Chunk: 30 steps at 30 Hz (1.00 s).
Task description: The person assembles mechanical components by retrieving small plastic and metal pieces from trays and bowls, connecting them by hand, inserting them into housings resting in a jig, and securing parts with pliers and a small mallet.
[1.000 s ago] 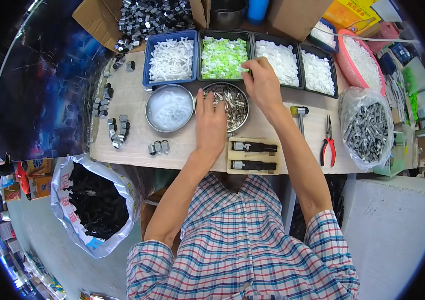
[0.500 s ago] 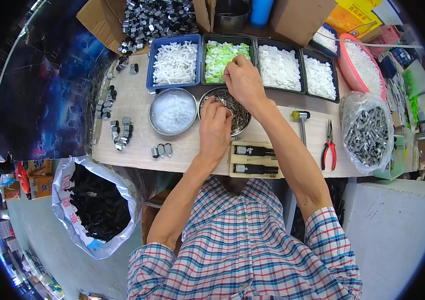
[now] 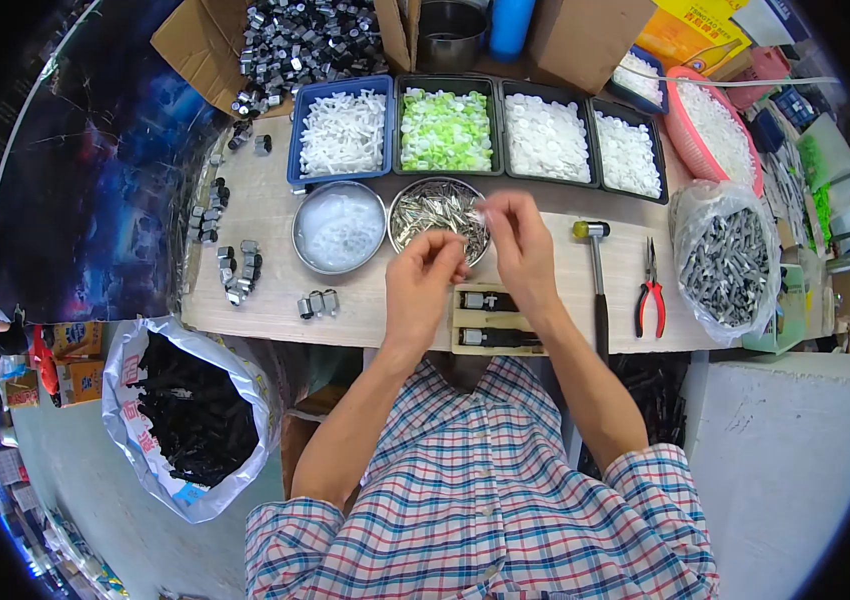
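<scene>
My left hand [image 3: 421, 292] is closed in a pinch just below the metal bowl of small pins [image 3: 430, 208]; whatever sits between its fingertips is too small to name. Over the bowl's right edge, my right hand [image 3: 525, 248] is also pinched, slightly blurred, with its contents unclear. Beneath the hands lies a pale wooden holder [image 3: 458, 320] bearing two black-and-silver parts [image 3: 490, 338], partly covered by my right hand and forearm. Left of the pins stands a second metal bowl with a whitish, translucent filling [image 3: 337, 230]. Green and white plastic pieces [image 3: 445, 130] fill a black tray behind.
Other trays hold white plastic pieces [image 3: 547, 135] and white tubes [image 3: 343, 130]. On the right lie a hammer [image 3: 597, 270], red-handled pliers [image 3: 651, 300] and a bag of metal parts [image 3: 727, 255]. Silver-black pieces [image 3: 320, 303] sit at left. A sack of black parts [image 3: 195, 410] stands below.
My right hand has come back from the green-piece tray towards my body, near my left hand. My left hand has drawn down off the bowl of pins, uncovering it.
</scene>
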### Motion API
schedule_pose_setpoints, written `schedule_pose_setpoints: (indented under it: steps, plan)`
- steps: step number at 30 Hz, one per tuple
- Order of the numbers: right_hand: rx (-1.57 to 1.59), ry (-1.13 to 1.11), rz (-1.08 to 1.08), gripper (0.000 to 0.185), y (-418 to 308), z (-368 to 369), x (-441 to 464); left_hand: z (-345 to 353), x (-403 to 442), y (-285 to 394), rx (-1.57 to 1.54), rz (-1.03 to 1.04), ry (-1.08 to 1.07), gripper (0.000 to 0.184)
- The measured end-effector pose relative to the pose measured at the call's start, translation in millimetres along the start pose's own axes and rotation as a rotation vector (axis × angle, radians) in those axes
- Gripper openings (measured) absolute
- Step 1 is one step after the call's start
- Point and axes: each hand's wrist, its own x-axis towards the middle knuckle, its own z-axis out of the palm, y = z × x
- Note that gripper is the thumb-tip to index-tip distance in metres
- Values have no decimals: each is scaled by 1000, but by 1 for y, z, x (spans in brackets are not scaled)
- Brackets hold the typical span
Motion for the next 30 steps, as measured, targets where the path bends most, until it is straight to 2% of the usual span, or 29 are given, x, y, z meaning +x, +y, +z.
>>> schedule_pose_setpoints:
  steps: [2, 5, 15, 19, 21, 24, 30]
  plan:
    - [218, -26, 179, 7, -11, -7, -35, 0, -17, -7, -79, -13, -43, 14]
    - [373, -8, 368, 7, -25, -14, -74, 7, -43, -6, -142, -76, -35, 13]
    - [445, 36, 397, 8, -29, -18, -116, 9, -72, -20, -114, -96, -71, 19]
    - [306, 18, 269, 7, -29, -16, -120, 8, -74, -24, -94, -67, -61, 19]
    - [221, 10, 182, 9, -34, -17, -122, 6, -76, -20, -142, -135, -55, 19]
    - [-211, -63, -237, 16, -34, -21, -125, 3, -77, -14, -182, -215, -20, 19]
    - [-273, -153, -168, 20, -41, -27, -138, -7, -90, -21, -60, -250, -36, 18]
